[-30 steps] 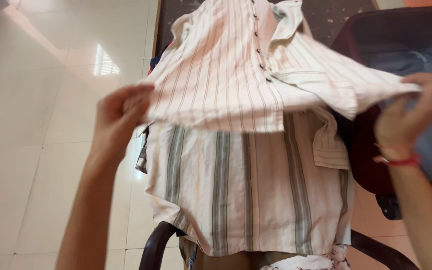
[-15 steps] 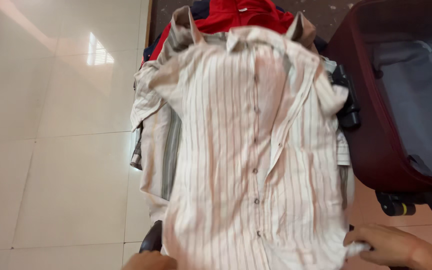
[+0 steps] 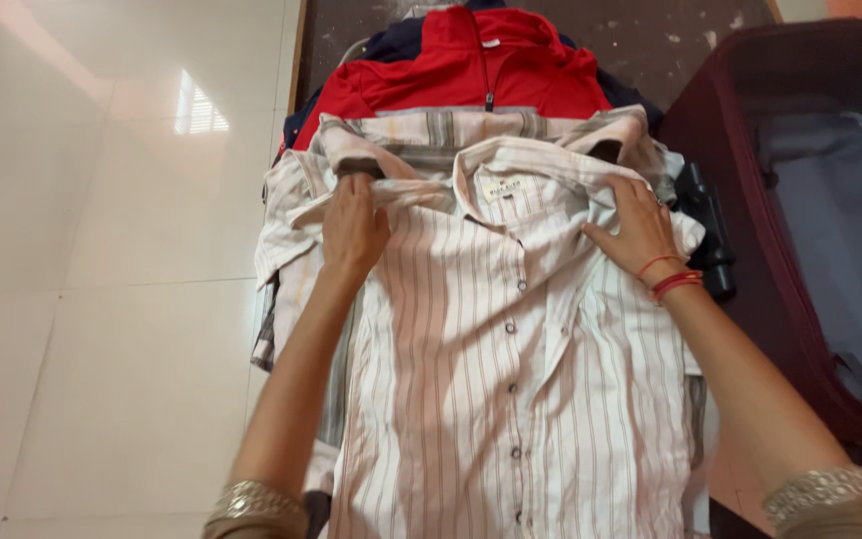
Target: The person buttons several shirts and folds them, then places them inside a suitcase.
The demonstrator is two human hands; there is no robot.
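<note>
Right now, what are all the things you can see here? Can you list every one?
white button-up shirt with thin brown stripes: one, white and brown, spread on top of the pile, front up
wide-striped cream shirt: one, cream and grey, under the top shirt
red zip-collar top: one, red, far end of the pile
open maroon suitcase: one, maroon with grey lining, right of the pile
glossy cream floor tiles: many, cream, on the left
left hand: on the top shirt's left shoulder
right hand: red thread at the wrist, on its right shoulder
</note>
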